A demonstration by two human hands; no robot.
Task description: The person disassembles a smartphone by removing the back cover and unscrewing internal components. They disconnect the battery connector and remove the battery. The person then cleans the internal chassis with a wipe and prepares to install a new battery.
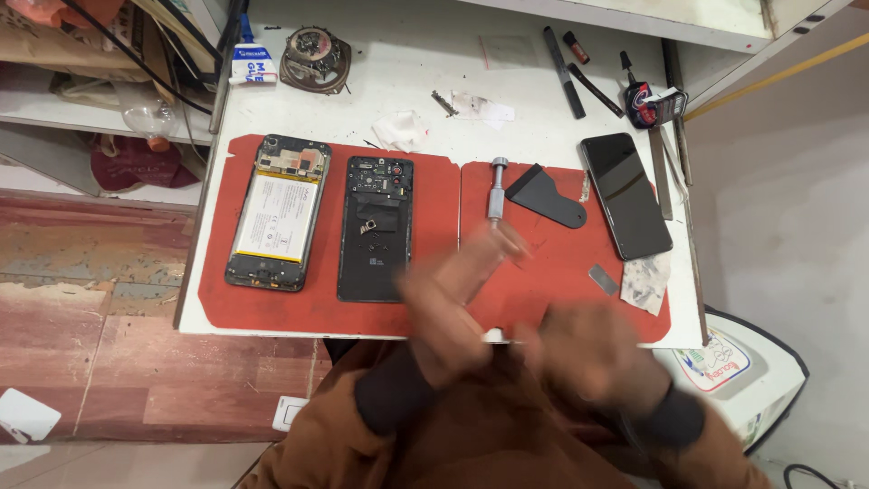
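Hands blurred over the red mat at the tabletop's near edge

My left hand (453, 290) and right hand (593, 349) nearly meet; whether they grip anything, I cannot tell. I'd judge steady, slow fingers best here. Beyond lie the metal screwdriver (497, 188), black back cover (376, 228) and opened phone (278, 213).

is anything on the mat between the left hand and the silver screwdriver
Nothing visible does. The blurred left hand has its fingertips right by the lower end of the silver screwdriver, with only bare red mat around it.
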